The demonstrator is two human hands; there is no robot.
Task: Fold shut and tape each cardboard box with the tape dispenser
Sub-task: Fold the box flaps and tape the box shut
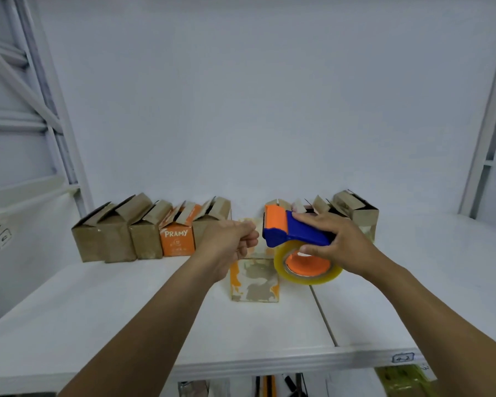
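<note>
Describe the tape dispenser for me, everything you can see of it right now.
The tape dispenser has a blue plastic body, an orange front piece and a roll of clear yellowish tape on an orange core. The right hand grips it, fingers over the body, thumb at the roll, holding it above the front cardboard box. The left hand, curled, is beside its front end; contact unclear.

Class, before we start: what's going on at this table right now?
A person is taping cardboard boxes. The right hand grips a blue-and-orange tape dispenser above the box nearest them. The left hand, curled, sits at the dispenser's front; whether it pinches tape is unclear. Behind, a row of boxes stands with flaps open.
</note>
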